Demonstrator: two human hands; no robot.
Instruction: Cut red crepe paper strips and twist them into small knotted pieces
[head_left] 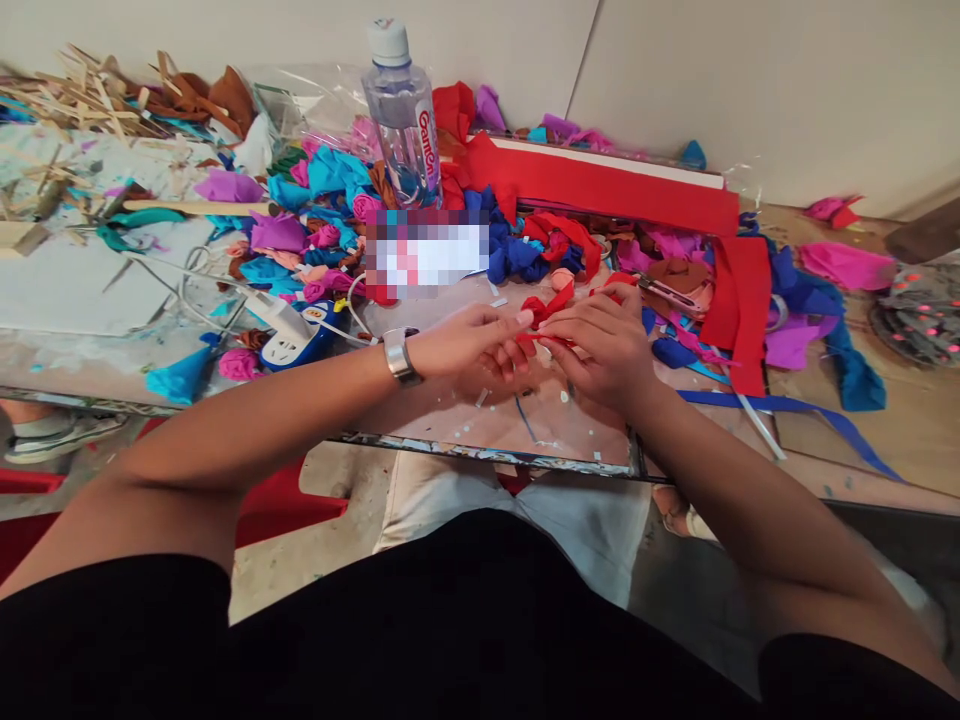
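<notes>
A small twisted piece of red fabric (553, 306) is held between my two hands, above the bare front part of the table. My left hand (480, 343), with a metal watch on the wrist, pinches its left end between thumb and fingers. From the right, my right hand (604, 345) closes over the same fabric, its fingers bent and partly hiding it. Red fabric strips (742, 315) lie right of my hands, near a cutter knife (666, 292). Behind them stretches a long folded red cloth (615, 187).
A water bottle (405, 130) stands upright behind my left hand. A power strip (292, 335) with white cables lies at the left. Colourful fabric pieces (330, 175) cover the back. Wooden sticks (90, 95) are piled far left, and a blue ribbon (810, 405) crosses the right edge.
</notes>
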